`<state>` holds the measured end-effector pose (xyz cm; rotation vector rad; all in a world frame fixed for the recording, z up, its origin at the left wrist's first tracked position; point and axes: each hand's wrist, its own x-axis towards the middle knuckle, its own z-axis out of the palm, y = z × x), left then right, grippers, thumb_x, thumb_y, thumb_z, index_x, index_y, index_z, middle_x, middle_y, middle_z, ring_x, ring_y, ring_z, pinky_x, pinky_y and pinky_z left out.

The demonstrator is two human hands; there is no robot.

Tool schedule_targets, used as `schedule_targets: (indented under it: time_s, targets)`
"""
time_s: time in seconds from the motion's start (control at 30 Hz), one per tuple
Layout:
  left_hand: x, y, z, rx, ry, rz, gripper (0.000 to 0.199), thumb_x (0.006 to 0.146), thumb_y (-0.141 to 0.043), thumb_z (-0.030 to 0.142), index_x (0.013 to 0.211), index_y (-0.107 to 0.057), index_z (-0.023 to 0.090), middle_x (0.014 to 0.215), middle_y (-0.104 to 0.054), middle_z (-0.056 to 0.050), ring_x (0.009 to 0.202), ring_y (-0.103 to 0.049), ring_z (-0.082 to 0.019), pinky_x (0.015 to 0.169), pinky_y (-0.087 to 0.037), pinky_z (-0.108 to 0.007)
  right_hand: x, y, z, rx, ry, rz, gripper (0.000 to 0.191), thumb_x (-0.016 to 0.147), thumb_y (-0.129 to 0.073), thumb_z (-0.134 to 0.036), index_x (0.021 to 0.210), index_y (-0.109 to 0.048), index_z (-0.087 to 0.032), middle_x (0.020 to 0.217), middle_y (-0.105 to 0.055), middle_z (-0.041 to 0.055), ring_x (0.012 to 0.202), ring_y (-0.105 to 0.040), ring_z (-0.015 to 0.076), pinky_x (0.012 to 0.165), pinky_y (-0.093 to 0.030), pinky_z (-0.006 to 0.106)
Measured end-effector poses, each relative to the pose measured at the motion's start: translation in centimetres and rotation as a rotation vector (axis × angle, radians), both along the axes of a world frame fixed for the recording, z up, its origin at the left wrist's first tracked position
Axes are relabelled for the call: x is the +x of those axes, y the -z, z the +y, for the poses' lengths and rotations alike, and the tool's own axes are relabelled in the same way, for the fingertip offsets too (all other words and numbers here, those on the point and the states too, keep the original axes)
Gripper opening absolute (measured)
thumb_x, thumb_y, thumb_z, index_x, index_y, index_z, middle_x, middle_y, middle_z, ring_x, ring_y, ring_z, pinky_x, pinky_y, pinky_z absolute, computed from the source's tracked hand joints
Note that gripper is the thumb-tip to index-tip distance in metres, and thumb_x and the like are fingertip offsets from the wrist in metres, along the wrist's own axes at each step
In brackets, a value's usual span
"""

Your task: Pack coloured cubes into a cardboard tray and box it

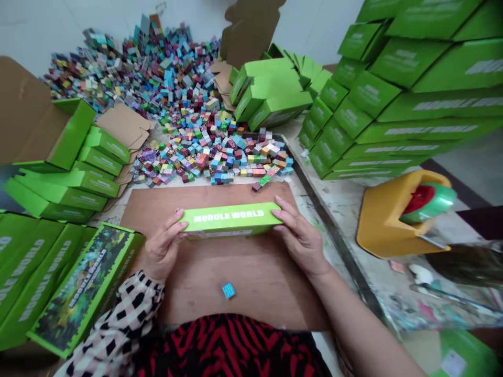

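Observation:
A long green box (231, 219) printed "MODULE WORLD" is held level above the brown board (196, 285). My left hand (163, 243) grips its left end, fingers closed on the edge. At the opposite end my right hand (301, 238) clasps the box between thumb and fingers. The box looks closed, and its contents are hidden. Below it, one small blue cube (228, 290) lies on the board.
Beyond the board spreads a big heap of small coloured blocks (188, 94). Closed green boxes (393, 99) are stacked high at right, beside a yellow tape dispenser (377, 220). More green boxes (35, 277) and an open carton (31, 115) stand at left.

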<state>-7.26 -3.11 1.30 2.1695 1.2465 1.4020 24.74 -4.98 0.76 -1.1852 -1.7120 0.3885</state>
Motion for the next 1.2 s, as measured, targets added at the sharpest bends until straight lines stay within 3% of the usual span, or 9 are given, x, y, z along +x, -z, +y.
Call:
schedule_targets:
  time_s: [0.2, 0.3, 0.37, 0.47, 0.57, 0.77, 1.03, 1.1, 1.2]
  targets:
    - [-0.3, -3.1, 0.5, 0.189, 0.012, 0.316, 0.029, 0.08, -0.07, 0.03, 0.107, -0.063, 0.024, 0.128, -0.061, -0.008, 0.127, -0.049, -0.028, 0.106, -0.04, -0.051, -0.3, -5.0, 0.4, 0.097, 0.032, -0.46, 0.037, 0.088, -0.056, -0.046, 0.12, -0.061, -0.028, 0.133, -0.056, 0.0091, 0.129, -0.045, 0.0307, 0.109, -0.03, 0.056]
    - [1.1, -5.9, 0.9, 0.248, -0.041, 0.561, 0.036, 0.073, -0.073, 0.046, 0.1, -0.066, 0.023, 0.133, -0.057, -0.011, 0.128, -0.046, -0.034, 0.11, -0.029, -0.055, -2.4, -7.7, 1.6, 0.099, -0.032, -0.738, 0.073, 0.076, -0.058, -0.068, 0.132, -0.052, -0.021, 0.144, -0.043, 0.0157, 0.136, -0.032, 0.0375, 0.111, -0.019, 0.061]
    - [2.5, -7.0, 1.2, 0.165, 0.021, 0.697, 0.054, 0.074, -0.069, 0.054, 0.117, -0.062, 0.022, 0.136, -0.054, -0.014, 0.127, -0.046, -0.036, 0.109, -0.029, -0.055, -4.0, -8.4, 2.5, 0.04, -0.112, -0.866, 0.093, 0.071, -0.058, -0.074, 0.141, -0.04, -0.015, 0.145, -0.039, 0.0208, 0.132, -0.036, 0.0401, 0.106, -0.028, 0.06]
    - [4.3, -7.2, 1.4, 0.037, 0.039, 0.845, 0.069, 0.077, -0.067, 0.052, 0.136, -0.049, 0.021, 0.133, -0.055, -0.019, 0.115, -0.055, -0.037, 0.095, -0.041, -0.051, -5.2, -8.2, 3.2, -0.065, -0.152, -0.964, 0.096, 0.073, -0.055, -0.073, 0.145, -0.033, -0.013, 0.134, -0.051, 0.0214, 0.114, -0.052, 0.037, 0.086, -0.044, 0.048]
    - [4.9, -6.6, 1.4, 0.039, -0.025, 0.954, 0.062, 0.083, -0.059, 0.05, 0.138, -0.047, 0.023, 0.13, -0.056, -0.021, 0.104, -0.059, -0.036, 0.085, -0.045, -0.047, -5.3, -7.4, 3.1, -0.071, -0.11, -0.985, 0.089, 0.078, -0.049, -0.072, 0.143, -0.036, -0.012, 0.122, -0.059, 0.0192, 0.103, -0.056, 0.0334, 0.079, -0.043, 0.042]
    - [4.8, -6.5, 1.2, 0.089, -0.046, 1.033, 0.055, 0.088, -0.052, 0.048, 0.14, -0.043, 0.031, 0.136, -0.052, -0.017, 0.105, -0.058, -0.034, 0.088, -0.044, -0.048, -5.0, -6.7, 3.0, -0.057, -0.069, -0.911, 0.08, 0.081, -0.044, -0.072, 0.138, -0.043, -0.015, 0.114, -0.062, 0.0146, 0.1, -0.055, 0.0296, 0.078, -0.037, 0.038]
    - [5.1, -6.4, 0.4, 0.259, -0.086, 0.963, 0.039, 0.091, -0.051, 0.034, 0.13, -0.057, 0.029, 0.137, -0.053, -0.012, 0.126, -0.046, -0.039, 0.107, -0.017, -0.067, -3.7, -7.0, 1.3, 0.111, -0.151, -0.612, 0.064, 0.086, -0.052, -0.059, 0.135, -0.046, -0.018, 0.13, -0.054, 0.0128, 0.119, -0.047, 0.0267, 0.097, -0.038, 0.042]
    - [5.3, -5.9, 0.4, 0.276, -0.037, 0.918, 0.04, 0.092, -0.048, 0.027, 0.131, -0.056, 0.022, 0.134, -0.056, -0.014, 0.123, -0.05, -0.037, 0.107, -0.026, -0.06, -1.1, -6.8, -0.7, 0.187, -0.036, -0.5, 0.047, 0.09, -0.052, -0.047, 0.129, -0.051, -0.021, 0.129, -0.053, 0.0121, 0.119, -0.047, 0.0247, 0.099, -0.038, 0.042]
    - [5.6, -5.1, 0.4, 0.295, -0.018, 0.87, 0.041, 0.091, -0.047, 0.02, 0.131, -0.056, 0.02, 0.133, -0.057, -0.015, 0.12, -0.054, -0.035, 0.101, -0.039, -0.051, 5.3, -5.9, -4.2, 0.219, 0.492, -0.328, 0.028, 0.088, -0.054, -0.038, 0.107, -0.063, -0.02, 0.104, -0.059, 0.011, 0.104, -0.053, 0.0245, 0.092, -0.042, 0.042]
